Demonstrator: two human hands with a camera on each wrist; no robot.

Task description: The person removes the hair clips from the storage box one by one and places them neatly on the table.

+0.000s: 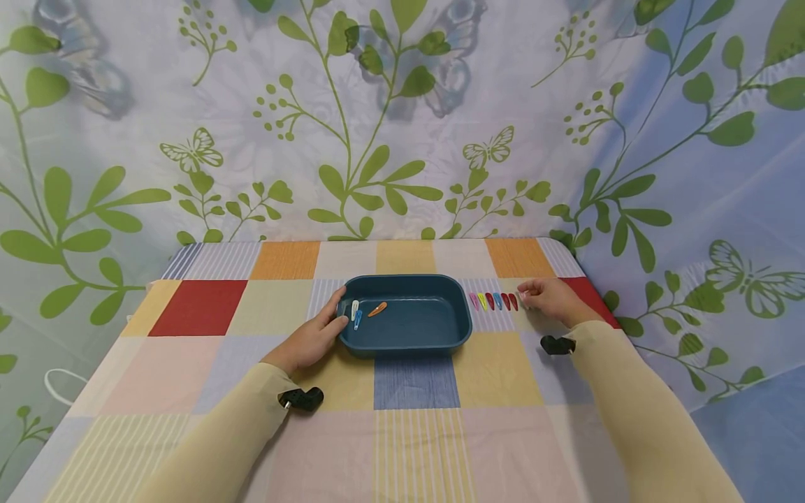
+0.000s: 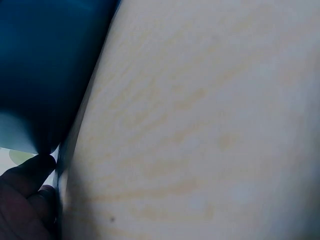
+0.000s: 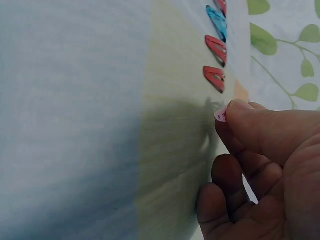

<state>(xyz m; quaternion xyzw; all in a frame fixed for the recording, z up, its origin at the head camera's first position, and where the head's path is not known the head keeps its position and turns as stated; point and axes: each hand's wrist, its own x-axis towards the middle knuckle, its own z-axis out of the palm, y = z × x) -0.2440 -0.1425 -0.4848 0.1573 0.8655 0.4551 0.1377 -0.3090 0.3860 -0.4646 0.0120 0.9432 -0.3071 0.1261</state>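
Observation:
At the left end of a dark blue plastic tray [image 1: 411, 342], my left hand [image 1: 311, 339] holds the rim, its thumb [image 2: 35, 170] against the wall in the left wrist view. Inside the tray lie a white hair clip [image 1: 355, 309], a blue hair clip [image 1: 358, 320] and an orange hair clip [image 1: 377, 309]. Right of the tray, my right hand [image 1: 553, 299] pinches a pink hair clip [image 3: 220, 115] between thumb and forefinger, just above the cloth. Most of that clip is hidden by the fingers. Beside it runs a row of several hair clips [image 1: 497, 301].
A patchwork-patterned cloth [image 1: 415, 447] covers the table. Behind it and on the right hangs a leaf-and-butterfly curtain [image 1: 390, 126]. A white cable loop [image 1: 56, 391] shows at the table's left edge. Small black devices [image 1: 302, 399] are strapped at both wrists.

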